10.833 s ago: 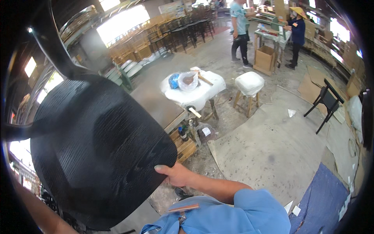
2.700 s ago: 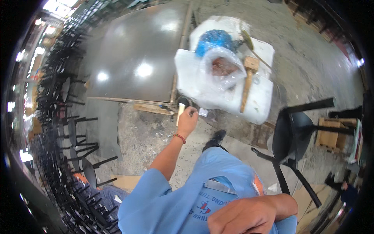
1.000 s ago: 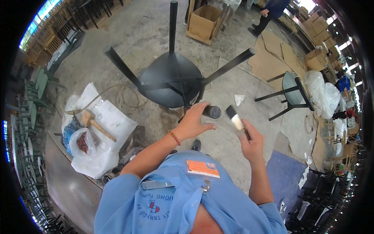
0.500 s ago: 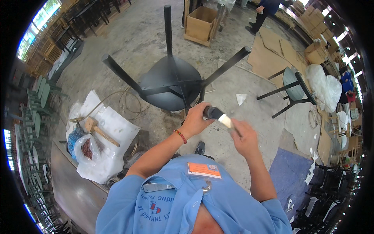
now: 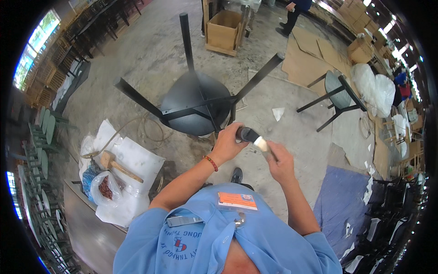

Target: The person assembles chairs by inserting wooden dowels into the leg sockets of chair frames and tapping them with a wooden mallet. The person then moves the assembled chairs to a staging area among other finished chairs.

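Note:
A black chair stands upside down in front of me, its dark rounded seat [image 5: 195, 102] low and its legs pointing up. My left hand [image 5: 229, 144] is closed around the near leg, just below its end. In my right hand [image 5: 280, 162] is a paintbrush [image 5: 261, 143] with a pale, bright band and dark bristles. Its bristles touch or lie right beside the end of that leg; I cannot tell which. Most of the brush handle is hidden by my fingers.
To the left, a white sheet [image 5: 132, 155] bears a wooden mallet [image 5: 119, 166] and a plastic bag [image 5: 106, 186] of reddish-brown bits. A green-seated chair [image 5: 336, 93] lies at the right, near cardboard [image 5: 301, 57]. Another person [image 5: 292, 18] stands at the far side, near a cardboard box [image 5: 223, 28].
The whole view has shifted slightly. My left hand keeps its hold on the leg, and the brush in my right hand stays at the leg's end, tilted a little differently.

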Motion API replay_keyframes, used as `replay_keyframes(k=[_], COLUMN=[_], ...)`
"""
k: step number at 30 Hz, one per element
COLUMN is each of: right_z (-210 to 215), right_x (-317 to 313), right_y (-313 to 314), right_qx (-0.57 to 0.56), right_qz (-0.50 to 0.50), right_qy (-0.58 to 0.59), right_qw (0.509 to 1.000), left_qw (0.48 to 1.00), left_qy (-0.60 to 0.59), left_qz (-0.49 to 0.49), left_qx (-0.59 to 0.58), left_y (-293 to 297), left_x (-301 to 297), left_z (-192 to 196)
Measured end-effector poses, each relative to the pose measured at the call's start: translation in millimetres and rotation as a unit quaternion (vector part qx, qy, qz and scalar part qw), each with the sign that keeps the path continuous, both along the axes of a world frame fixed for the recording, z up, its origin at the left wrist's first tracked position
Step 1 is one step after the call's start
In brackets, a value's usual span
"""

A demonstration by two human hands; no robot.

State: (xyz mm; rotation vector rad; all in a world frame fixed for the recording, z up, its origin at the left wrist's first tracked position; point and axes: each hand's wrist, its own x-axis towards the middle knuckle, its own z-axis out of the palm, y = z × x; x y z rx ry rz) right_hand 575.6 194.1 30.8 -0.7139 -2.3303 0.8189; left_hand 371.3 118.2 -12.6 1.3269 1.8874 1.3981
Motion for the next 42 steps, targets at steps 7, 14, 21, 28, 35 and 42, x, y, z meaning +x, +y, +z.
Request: replay_keyframes(k=[7,14,21,28,35,42], right_z=[21.6,55.4,47.1,47.9,67.3,72.4], right_x=[-5.9,-9.9,-9.7,-1.2,-5.3,-26.6], right_y=[5.6,-8.1,-1.1,-2.3,-9.9,4.7], right_qx=[-0.038,0.048,0.014,-0.011,0.017,0.015], right_qz=[-0.038,0.02,-0.02,-0.041,0.005,-0.003], right_qy=[-0.055,-0.144,-0.136,-0.165,-0.181,-0.201], right_qw=[0.997,0.988,0.99,0.985,0.983,0.98], left_qw=[1.0,0.999,0.998,0.998,0.998,0.998], left_qy=[0.022,0.029,0.047,0.041,0.038,-0.006], left_qz=[-0.011,-0.027,-0.025,-0.033,-0.044,-0.054], left_qx=[-0.008,0.004,0.02,0.019,0.014,-0.005], left_y=[1.6,-0.7,1.7,0.0,-4.2,1.3], left_x=[-4.5,-8.0,-6.8,-8.6,-13.2,-9.0], left_z=[-6.9,-4.6,-8.4,-7.9,-15.1,-13.6])
